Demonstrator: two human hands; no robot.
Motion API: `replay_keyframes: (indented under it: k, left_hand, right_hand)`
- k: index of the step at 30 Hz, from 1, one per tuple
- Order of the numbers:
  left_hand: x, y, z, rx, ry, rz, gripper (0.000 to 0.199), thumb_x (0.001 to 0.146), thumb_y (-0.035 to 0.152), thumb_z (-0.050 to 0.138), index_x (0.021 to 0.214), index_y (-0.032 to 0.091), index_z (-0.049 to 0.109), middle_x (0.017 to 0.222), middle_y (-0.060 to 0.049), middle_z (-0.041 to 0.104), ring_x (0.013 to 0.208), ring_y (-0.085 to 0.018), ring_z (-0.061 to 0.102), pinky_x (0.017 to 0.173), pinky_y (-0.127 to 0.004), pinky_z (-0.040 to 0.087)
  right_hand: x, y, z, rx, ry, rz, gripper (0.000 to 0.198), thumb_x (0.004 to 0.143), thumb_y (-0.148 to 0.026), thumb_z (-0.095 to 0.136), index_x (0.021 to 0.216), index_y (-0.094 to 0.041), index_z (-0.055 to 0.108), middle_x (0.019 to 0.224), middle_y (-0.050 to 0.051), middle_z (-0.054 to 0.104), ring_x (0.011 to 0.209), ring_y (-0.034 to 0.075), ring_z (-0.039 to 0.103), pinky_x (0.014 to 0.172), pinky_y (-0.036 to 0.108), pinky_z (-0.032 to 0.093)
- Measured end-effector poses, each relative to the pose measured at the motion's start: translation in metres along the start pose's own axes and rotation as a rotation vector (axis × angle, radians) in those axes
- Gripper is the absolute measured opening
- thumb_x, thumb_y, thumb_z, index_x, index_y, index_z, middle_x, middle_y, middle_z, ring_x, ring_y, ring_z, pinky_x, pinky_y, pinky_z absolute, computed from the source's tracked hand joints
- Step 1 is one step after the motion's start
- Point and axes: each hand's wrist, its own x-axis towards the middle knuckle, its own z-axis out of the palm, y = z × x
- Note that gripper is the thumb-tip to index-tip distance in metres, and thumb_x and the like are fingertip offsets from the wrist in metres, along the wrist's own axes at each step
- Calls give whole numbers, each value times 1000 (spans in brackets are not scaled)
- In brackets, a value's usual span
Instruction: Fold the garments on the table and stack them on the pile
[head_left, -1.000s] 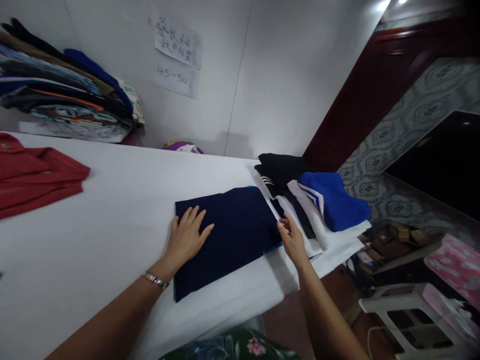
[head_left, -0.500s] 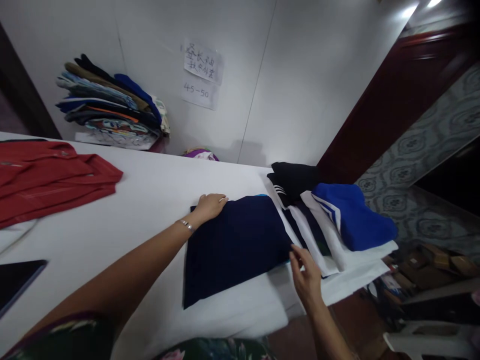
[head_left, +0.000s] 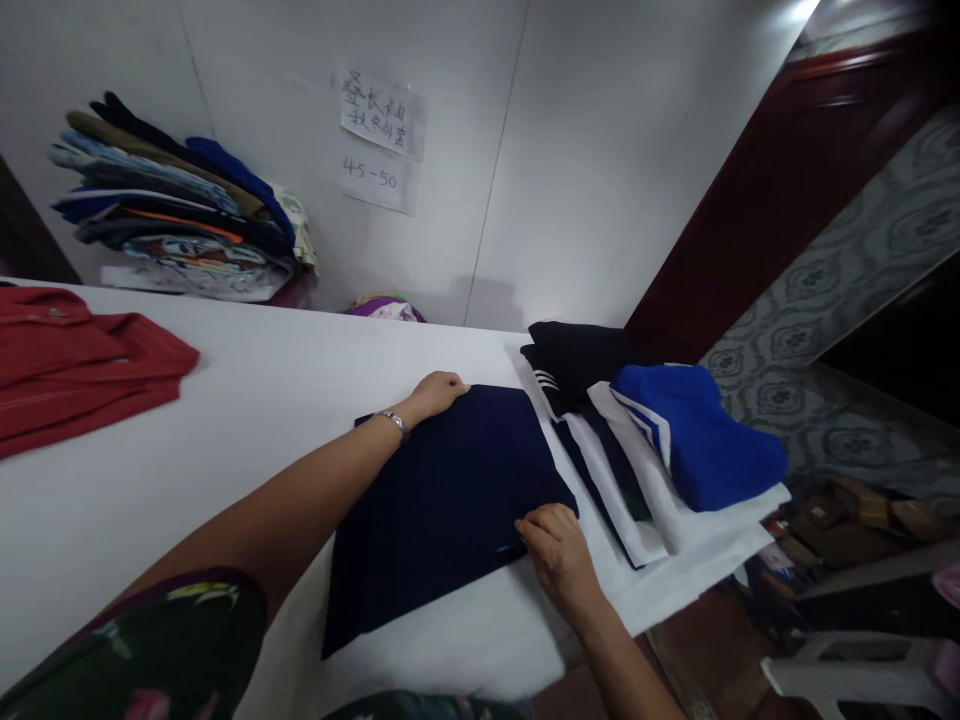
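A folded navy blue garment (head_left: 442, 510) lies flat on the white-covered table in front of me. My left hand (head_left: 439, 393), with a silver bracelet at the wrist, has its fingers closed on the garment's far edge. On the near right edge, my right hand (head_left: 555, 545) pinches the fabric between thumb and fingers. A small spot of lighter blue shows by the right fingertips. Just right of the garment is a row of folded dark and white clothes (head_left: 600, 480). Black clothing (head_left: 574, 355) and a bright blue garment (head_left: 701, 435) with white stripes rest on that side too.
A red garment (head_left: 90, 370) lies at the table's left. Behind the far edge stands a tall stack of folded clothes (head_left: 187, 205) against the wall. Handwritten paper signs (head_left: 381, 145) hang there. At lower right are cardboard boxes (head_left: 862, 515) and a white plastic stool (head_left: 847, 670).
My right hand has moved left along the near edge and now pinches the fabric. My left hand has slid right along the far edge. The camera view has shifted slightly.
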Motion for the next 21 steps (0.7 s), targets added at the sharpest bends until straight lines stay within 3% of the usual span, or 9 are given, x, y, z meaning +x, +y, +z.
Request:
replay_keyframes:
  k: [4, 7, 13, 18, 21]
  left_hand:
    - [2, -9, 22, 38, -6, -73, 28, 83, 41, 55, 86, 19, 73, 107, -11, 74, 103, -27, 65, 86, -34, 49]
    - [6, -15, 27, 16, -65, -104, 32, 80, 48, 58, 82, 19, 73, 104, -12, 76, 102, -28, 67, 86, -35, 51]
    - [22, -10, 13, -101, -166, -120, 62, 90, 62, 32, 80, 18, 75, 83, -13, 77, 82, -27, 72, 73, -35, 55]
    - [36, 17, 16, -114, -192, -52, 43, 82, 57, 57, 74, 18, 72, 82, -9, 76, 78, -24, 70, 70, -31, 53]
    - [43, 32, 25, -98, -133, 2, 33, 82, 49, 61, 82, 18, 74, 87, -6, 76, 83, -22, 68, 73, -29, 51]
  right_hand:
    - [1, 6, 4, 0, 8, -12, 35, 93, -17, 45, 104, -36, 73, 83, 4, 72, 74, 24, 66, 66, 41, 54]
    - [1, 5, 0, 69, -45, -7, 36, 89, -15, 47, 109, -34, 70, 88, 4, 72, 79, 24, 67, 68, 41, 55]
    - [3, 0, -18, 104, -65, -23, 49, 87, -20, 54, 132, -39, 57, 130, 6, 65, 119, 30, 61, 96, 54, 53]
    - [7, 15, -17, -32, -83, 18, 34, 89, -24, 60, 121, -31, 67, 133, 11, 65, 128, 35, 56, 104, 61, 46]
    - [7, 24, -14, -47, -84, 25, 22, 90, -22, 58, 104, -30, 73, 128, 9, 68, 125, 35, 58, 106, 63, 43]
